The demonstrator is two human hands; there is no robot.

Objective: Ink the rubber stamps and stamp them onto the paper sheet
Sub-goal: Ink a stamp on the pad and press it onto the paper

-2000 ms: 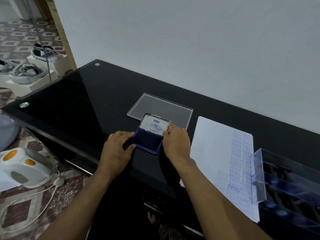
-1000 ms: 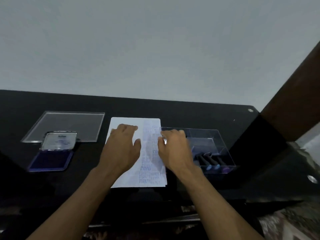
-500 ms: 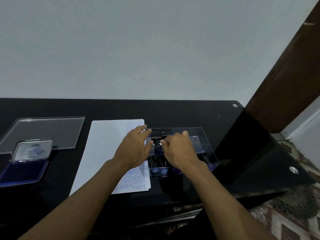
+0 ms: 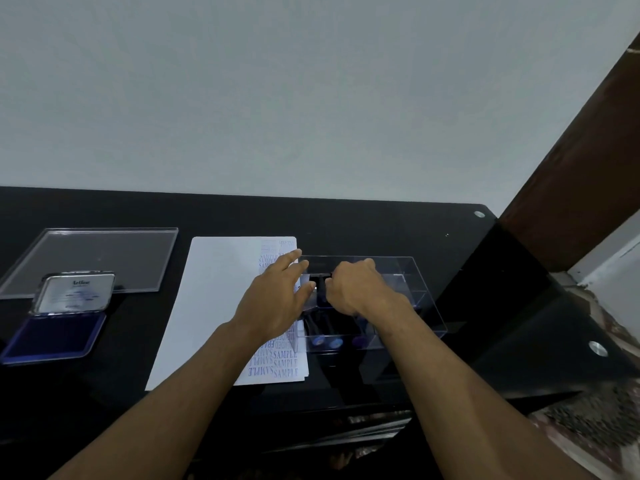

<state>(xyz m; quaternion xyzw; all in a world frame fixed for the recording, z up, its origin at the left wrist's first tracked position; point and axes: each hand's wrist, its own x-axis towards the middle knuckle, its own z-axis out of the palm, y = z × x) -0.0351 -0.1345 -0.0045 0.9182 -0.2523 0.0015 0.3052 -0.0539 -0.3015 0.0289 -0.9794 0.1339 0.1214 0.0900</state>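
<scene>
A white paper sheet point(image 4: 214, 299) lies on the black glass table, its right strip covered in blue SAMPLE prints. To its right stands a clear plastic box point(image 4: 420, 306) holding several dark rubber stamps point(image 4: 325, 337) with blue ends. My right hand point(image 4: 360, 289) reaches into the box with its fingers curled round a dark stamp handle point(image 4: 321, 289). My left hand point(image 4: 277, 299) rests with straight fingers on the box's left wall and the paper's edge. The open ink pad point(image 4: 52, 337), blue inside with its lid up, sits at the far left.
A clear plastic lid point(image 4: 104, 254) lies flat behind the ink pad. The black table point(image 4: 381, 226) ends at the wall behind and at a corner on the right, beside a brown wooden post point(image 4: 581, 188). Patterned floor shows at the lower right.
My hands left the ink pad, crossed the paper to the right and reached the clear box. The right hand has now curled round a stamp inside it. The view swung right.
</scene>
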